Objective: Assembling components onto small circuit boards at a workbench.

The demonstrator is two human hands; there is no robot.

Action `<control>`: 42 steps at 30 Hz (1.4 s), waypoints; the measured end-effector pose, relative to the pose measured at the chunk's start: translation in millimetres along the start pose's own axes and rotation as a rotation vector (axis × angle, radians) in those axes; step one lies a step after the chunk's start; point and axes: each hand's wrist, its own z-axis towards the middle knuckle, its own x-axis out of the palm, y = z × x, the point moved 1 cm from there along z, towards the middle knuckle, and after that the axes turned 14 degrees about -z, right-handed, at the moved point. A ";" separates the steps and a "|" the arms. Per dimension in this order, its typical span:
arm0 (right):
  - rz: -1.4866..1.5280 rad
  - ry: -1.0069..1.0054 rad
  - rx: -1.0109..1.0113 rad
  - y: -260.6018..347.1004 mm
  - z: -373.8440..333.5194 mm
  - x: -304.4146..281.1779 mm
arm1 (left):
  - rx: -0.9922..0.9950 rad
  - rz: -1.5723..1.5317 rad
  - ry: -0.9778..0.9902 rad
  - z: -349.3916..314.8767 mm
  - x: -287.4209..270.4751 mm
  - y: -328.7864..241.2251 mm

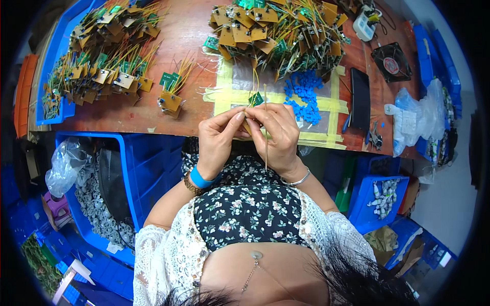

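Both hands meet at the table's near edge. My left hand and my right hand pinch one small green circuit board with thin yellow wires between the fingertips. One long wire hangs down past my right wrist. A patch of small blue plastic pieces lies just right of my hands on a clear sheet held down with yellow tape. A few finished boards with tan cards lie to the left.
A big heap of wired boards fills the table's far middle, another heap the far left beside a blue tray. A black phone, a fan and plastic bags sit right. Blue bins stand under the table.
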 end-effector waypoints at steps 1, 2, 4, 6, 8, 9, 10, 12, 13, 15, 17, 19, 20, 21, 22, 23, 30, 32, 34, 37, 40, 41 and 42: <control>0.028 0.000 0.005 2.1 0.1 1.5 | 0.051 0.025 -0.023 -1.4 -1.9 -3.2; 0.034 -0.003 0.000 3.9 1.7 0.6 | 0.100 0.049 -0.042 -2.1 -3.4 -5.5; 0.086 -0.065 -0.045 7.9 7.2 -5.2 | 0.261 0.201 -0.135 -4.0 -8.5 -22.3; 0.094 -0.090 -0.054 6.4 7.7 -9.1 | 0.463 0.366 -0.192 -3.9 -19.7 -46.5; 0.061 -0.079 -0.027 0.8 3.7 -6.4 | 0.701 0.644 -0.227 2.6 -41.7 -65.0; 0.059 -0.064 -0.017 -0.7 1.9 -5.6 | 0.743 0.841 -0.250 5.4 -52.2 -73.6; 0.065 -0.069 -0.020 -1.2 0.6 -4.6 | 0.734 0.918 -0.293 7.6 -59.3 -78.0; 0.080 -0.053 -0.019 0.1 -0.7 -2.4 | 0.698 1.169 -0.417 6.1 -75.4 -80.7; 0.076 -0.047 -0.019 1.7 0.4 -3.6 | 0.705 1.173 -0.422 6.0 -78.5 -80.9; 0.074 -0.052 -0.019 1.4 -0.3 -3.2 | 0.801 1.365 -0.420 6.2 -77.8 -80.6; 0.060 -0.047 -0.009 0.1 -0.9 -4.6 | 0.883 1.401 -0.374 9.1 -76.8 -76.3; 0.055 -0.054 -0.006 -1.5 -1.7 -5.3 | 0.953 1.521 -0.215 9.0 -71.7 -74.2; 0.047 -0.055 0.003 -1.9 -2.3 -5.7 | 0.915 1.598 -0.140 8.1 -69.7 -71.6; 0.055 -0.060 0.008 -2.3 -2.6 -5.5 | 0.834 1.633 -0.105 8.1 -70.5 -67.7; 0.059 -0.063 0.004 -2.4 -2.8 -5.2 | 0.753 1.666 -0.068 8.1 -71.7 -63.8; 0.054 -0.055 0.010 -2.7 -3.4 -5.2 | 0.717 1.712 -0.074 8.1 -71.2 -61.9; 0.058 -0.027 0.037 -7.3 -4.6 -3.6 | 0.732 1.801 -0.045 27.8 -80.2 -57.3; 0.062 -0.028 0.038 -9.0 -4.3 -3.8 | 0.808 1.767 0.014 48.0 -75.7 -60.9; 0.063 -0.032 0.037 -10.1 -3.5 -4.5 | 0.817 1.774 0.017 78.8 -79.4 -68.8; 0.058 -0.021 0.052 -12.2 -3.1 -5.5 | 0.831 1.780 -0.029 135.6 -83.1 -82.6; 0.055 -0.014 0.054 -13.3 -3.8 -4.5 | 0.858 1.814 -0.058 184.3 -84.9 -97.5; 0.057 -0.016 0.054 -14.3 -3.8 -3.9 | 0.842 1.981 -0.133 196.1 -83.8 -101.9; 0.056 -0.018 0.053 -14.6 -3.1 -4.2 | 0.820 2.147 -0.213 204.5 -84.0 -105.3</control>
